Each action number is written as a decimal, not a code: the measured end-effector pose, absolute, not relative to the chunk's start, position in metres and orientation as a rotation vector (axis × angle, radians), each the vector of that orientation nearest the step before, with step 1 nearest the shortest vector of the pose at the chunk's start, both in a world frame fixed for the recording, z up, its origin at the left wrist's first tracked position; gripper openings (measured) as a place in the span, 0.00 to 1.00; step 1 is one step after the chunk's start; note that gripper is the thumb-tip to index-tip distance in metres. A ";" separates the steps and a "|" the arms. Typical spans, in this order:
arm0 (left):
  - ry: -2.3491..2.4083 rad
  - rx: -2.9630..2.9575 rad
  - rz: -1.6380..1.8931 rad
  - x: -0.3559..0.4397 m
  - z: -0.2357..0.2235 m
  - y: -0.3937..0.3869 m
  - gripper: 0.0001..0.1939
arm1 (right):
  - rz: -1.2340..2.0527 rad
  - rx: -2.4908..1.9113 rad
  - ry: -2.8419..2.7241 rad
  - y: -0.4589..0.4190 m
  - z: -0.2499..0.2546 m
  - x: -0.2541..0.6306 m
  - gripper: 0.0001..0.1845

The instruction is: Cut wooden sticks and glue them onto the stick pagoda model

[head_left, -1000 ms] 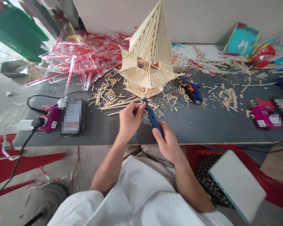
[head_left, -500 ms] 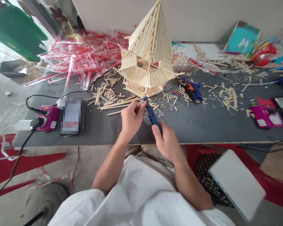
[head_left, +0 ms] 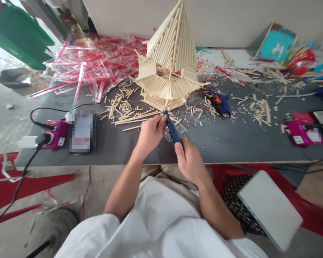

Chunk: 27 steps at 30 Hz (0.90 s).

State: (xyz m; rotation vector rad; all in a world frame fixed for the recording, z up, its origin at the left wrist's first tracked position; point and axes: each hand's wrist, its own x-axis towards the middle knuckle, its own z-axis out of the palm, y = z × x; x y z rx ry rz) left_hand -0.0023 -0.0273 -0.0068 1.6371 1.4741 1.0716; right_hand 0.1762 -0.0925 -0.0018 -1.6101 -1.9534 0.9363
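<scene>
My right hand (head_left: 191, 157) is wrapped round blue-handled pliers (head_left: 173, 129), which point away from me. Their tip reaches the front lower edge of a pagoda-like model (head_left: 169, 87) built of thin wooden sticks; whether it touches is unclear. Thumb and fingers of my left hand (head_left: 152, 130) are pinched together right beside the plier tip. Whatever they hold is too small to make out. Loose wooden sticks (head_left: 131, 119) lie just beyond my left hand, and short cut pieces (head_left: 121, 102) are scattered left of the model.
A blue glue gun (head_left: 222, 102) lies right of the model. Red and clear plastic wrappers (head_left: 97, 64) are heaped at the back left. A phone (head_left: 82, 132) and a purple power socket (head_left: 56, 133) with cables occupy the left side. Another purple socket (head_left: 303, 132) is at right.
My left hand has shifted very slightly to the right, staying close to the plier tip. The pliers and my right hand have barely moved, and the model stands as before.
</scene>
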 end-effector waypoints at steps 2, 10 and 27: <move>1.421 1.604 1.060 -0.005 -0.007 -0.026 0.21 | 0.959 -1.624 -1.961 -0.092 0.000 0.176 0.26; 1.406 1.544 1.011 -0.010 -0.006 -0.024 0.23 | 1.017 -1.641 -1.960 -0.091 0.006 0.175 0.28; 1.389 1.644 1.048 -0.008 -0.012 -0.019 0.23 | 0.961 -1.643 -1.954 -0.089 -0.005 0.174 0.27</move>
